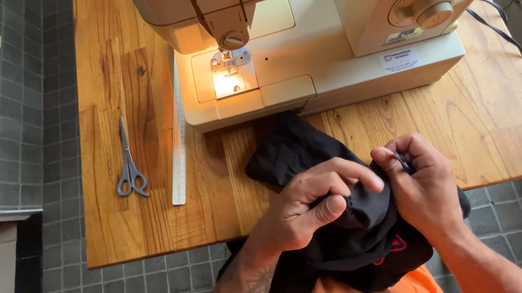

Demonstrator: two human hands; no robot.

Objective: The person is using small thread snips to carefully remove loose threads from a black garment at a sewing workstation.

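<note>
Black cloth [302, 154] lay bunched under both hands, stretching toward 11 o'clock; left hand [309, 207] and right hand [421, 186] fingers pinched it.

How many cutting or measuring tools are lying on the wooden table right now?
2: grey-handled scissors near the left edge, and a long ruler just right of them beside the sewing machine. The black fabric may hide others.

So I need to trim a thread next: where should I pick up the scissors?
Take the scissors by the grey finger loops at the near end, coming from the table's front edge. They lie flat and closed, blades pointing away toward the wall, apart from the ruler.
</note>
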